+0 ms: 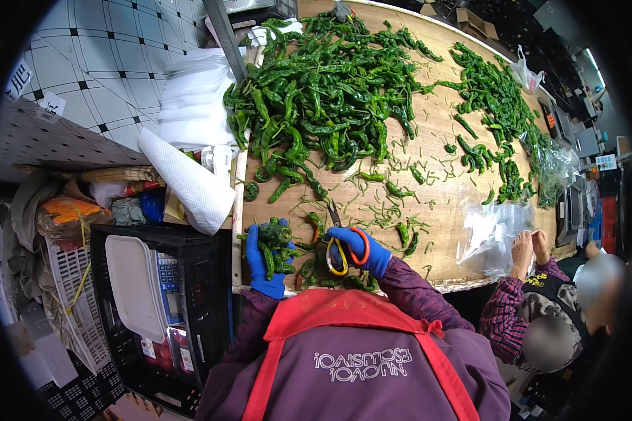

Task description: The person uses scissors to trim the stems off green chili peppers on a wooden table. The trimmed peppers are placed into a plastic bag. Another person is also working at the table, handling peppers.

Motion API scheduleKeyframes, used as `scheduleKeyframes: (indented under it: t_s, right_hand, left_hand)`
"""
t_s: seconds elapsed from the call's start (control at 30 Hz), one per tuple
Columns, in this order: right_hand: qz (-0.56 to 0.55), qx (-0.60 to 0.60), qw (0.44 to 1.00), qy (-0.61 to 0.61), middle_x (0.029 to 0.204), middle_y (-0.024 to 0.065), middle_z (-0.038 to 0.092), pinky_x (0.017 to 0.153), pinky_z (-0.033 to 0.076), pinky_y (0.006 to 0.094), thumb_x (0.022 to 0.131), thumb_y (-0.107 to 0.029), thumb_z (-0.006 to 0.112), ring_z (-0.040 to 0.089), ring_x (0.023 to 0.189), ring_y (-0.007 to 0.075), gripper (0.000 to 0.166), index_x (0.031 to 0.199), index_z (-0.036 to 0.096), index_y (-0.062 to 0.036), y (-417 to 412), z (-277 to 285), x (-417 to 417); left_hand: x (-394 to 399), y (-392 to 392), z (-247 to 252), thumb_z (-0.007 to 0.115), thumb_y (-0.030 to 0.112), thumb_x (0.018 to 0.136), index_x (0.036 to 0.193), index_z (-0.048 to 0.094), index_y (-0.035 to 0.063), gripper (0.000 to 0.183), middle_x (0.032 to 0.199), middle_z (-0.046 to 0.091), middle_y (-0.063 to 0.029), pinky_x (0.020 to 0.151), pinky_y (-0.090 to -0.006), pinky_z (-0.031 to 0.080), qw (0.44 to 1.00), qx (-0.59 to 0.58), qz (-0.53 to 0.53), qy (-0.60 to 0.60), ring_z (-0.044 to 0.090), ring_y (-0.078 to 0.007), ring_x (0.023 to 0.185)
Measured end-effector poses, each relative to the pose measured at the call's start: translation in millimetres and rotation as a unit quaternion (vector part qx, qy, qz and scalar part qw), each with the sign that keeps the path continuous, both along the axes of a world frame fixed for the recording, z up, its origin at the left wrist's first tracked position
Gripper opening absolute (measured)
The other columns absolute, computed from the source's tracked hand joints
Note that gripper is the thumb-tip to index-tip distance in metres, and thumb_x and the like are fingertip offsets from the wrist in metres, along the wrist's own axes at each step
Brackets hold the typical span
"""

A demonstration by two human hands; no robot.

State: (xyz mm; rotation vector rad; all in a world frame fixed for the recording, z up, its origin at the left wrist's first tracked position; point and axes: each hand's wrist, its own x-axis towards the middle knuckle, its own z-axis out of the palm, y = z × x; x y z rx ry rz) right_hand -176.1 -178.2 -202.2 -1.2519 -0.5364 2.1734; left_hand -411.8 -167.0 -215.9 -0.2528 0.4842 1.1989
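Blue gloves cover both of my hands. My left hand [266, 276] cups several green peppers [274, 235] over the near left corner of the wooden table [442, 210]. In my right hand [371, 252] is a pair of scissors [335, 214] with one yellow and one orange-red handle loop; the dark blades point away from me. Whether the blades are parted is hard to tell. Loose peppers [315, 227] lie between my hands, and more sit under the scissors by the table's front edge. Cut stems [384, 208] are strewn beyond my right hand.
A large heap of green peppers [326, 100] covers the table's far left, with another pile [492, 100] to the right. Right of me, a co-worker's hands [529, 247] hold clear plastic bags [492, 231]. A paper towel roll [189, 181] and a black crate [163, 316] stand left.
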Motion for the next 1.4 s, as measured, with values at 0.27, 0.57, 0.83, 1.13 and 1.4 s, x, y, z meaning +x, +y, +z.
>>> scheduleKeyframes:
  t_s: [0.27, 0.57, 0.83, 1.13, 1.4]
  right_hand:
    - [-0.013, 0.093, 0.993, -0.070, 0.054, 0.0052, 0.056, 0.047, 0.043, 0.0258, 0.094, -0.037, 0.050, 0.055, 0.047, 0.0158, 0.041, 0.082, 0.062, 0.0008, 0.6, -5.5, 6.7]
    - [0.086, 0.176, 0.928, -0.318, 0.061, 0.0072, 0.058, 0.053, 0.043, 0.0298, 0.090, -0.032, 0.061, 0.052, 0.056, 0.0122, 0.030, 0.087, 0.063, -0.0025, -58.5, 75.4, 1.3]
    - [0.102, 0.216, 0.917, -0.320, 0.063, 0.0100, 0.057, 0.057, 0.045, 0.0309, 0.089, -0.030, 0.062, 0.053, 0.058, 0.0150, 0.029, 0.088, 0.063, -0.0012, -65.3, 85.0, -10.2]
    - [0.015, 0.603, 0.680, -0.417, 0.065, 0.0115, 0.059, 0.054, 0.046, 0.0344, 0.096, -0.023, 0.047, 0.060, 0.057, 0.0240, 0.021, 0.096, 0.062, -0.0075, -101.9, -1.1, 53.5]
    - [-0.069, 0.614, 0.681, -0.392, 0.073, 0.0087, 0.057, 0.054, 0.046, 0.0312, 0.090, -0.009, 0.050, 0.060, 0.060, 0.0216, 0.032, 0.122, 0.050, -0.0102, -113.1, -12.2, 58.7]
  left_hand:
    - [3.4, 7.1, -2.9, 0.054, 0.041, 0.091, 0.111, 0.056, 0.0036, 0.043, 0.121, 0.054, -0.0180, 0.100, -0.0558, 0.038, 0.999, 0.020, 0.007, -0.045, 0.047, -0.0387, 0.120]
    - [34.9, 20.2, 10.7, 0.048, 0.045, 0.091, 0.138, 0.036, 0.0061, 0.062, 0.147, 0.028, -0.0201, 0.111, -0.0606, 0.016, 0.993, 0.077, -0.010, -0.091, 0.026, -0.0397, 0.136]
    - [38.2, 20.4, 22.7, 0.052, 0.041, 0.088, 0.122, 0.050, 0.0033, 0.051, 0.119, 0.055, -0.0149, 0.106, -0.0573, 0.029, 0.994, 0.097, -0.036, -0.048, 0.047, -0.0343, 0.118]
    - [38.6, 51.5, 3.7, 0.053, 0.035, 0.090, 0.105, 0.059, 0.0065, 0.033, 0.097, 0.063, -0.0124, 0.086, -0.0465, 0.047, 0.982, 0.057, -0.124, 0.130, 0.061, -0.0278, 0.087]
    - [285.4, 150.3, 93.8, 0.055, 0.044, 0.088, 0.108, 0.057, 0.0094, 0.040, 0.102, 0.061, -0.0101, 0.078, -0.0467, 0.052, 0.912, 0.157, -0.314, 0.211, 0.061, -0.0243, 0.088]
